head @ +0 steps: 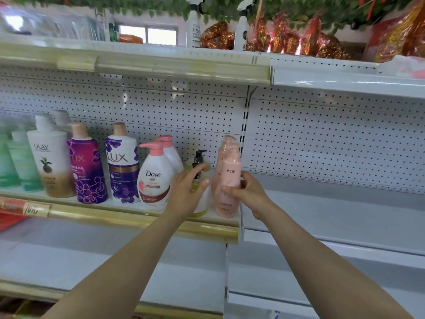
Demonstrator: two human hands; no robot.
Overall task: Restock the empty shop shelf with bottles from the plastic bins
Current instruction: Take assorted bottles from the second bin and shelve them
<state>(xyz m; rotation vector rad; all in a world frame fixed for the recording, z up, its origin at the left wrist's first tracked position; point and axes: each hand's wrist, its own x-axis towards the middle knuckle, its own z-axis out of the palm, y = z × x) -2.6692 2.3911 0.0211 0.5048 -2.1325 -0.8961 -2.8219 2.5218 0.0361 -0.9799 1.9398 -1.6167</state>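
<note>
Two hands are seen at the middle shelf [138, 218], at the right end of a row of bottles. The pink bottle [230, 168] is held upright by the right hand [249, 193]. Its fingers [230, 191] are curled round the front of the bottle from the right, low on the body, and the thumb is laid against the bottle's right side. The base of the bottle is seen at the near right corner of the shelf; whether it is set down on the board cannot be told. A second pink bottle [226, 143] is seen just behind it, farther in.

The left hand [185, 192] is held open, its fingers [200, 168] straight and spread, in front of a yellow bottle with a black pump [199, 157], which is partly hidden by it. Whether that bottle is touched cannot be told.

Farther left along the shelf are lined up two Dove pump bottles [153, 180], a white Lux bottle [123, 164], a purple Lux bottle [88, 173], an Olay bottle [51, 162] and some blurred green bottles [16, 162]. A white shelf bay [345, 217] is seen to the right of the pink bottle.
</note>
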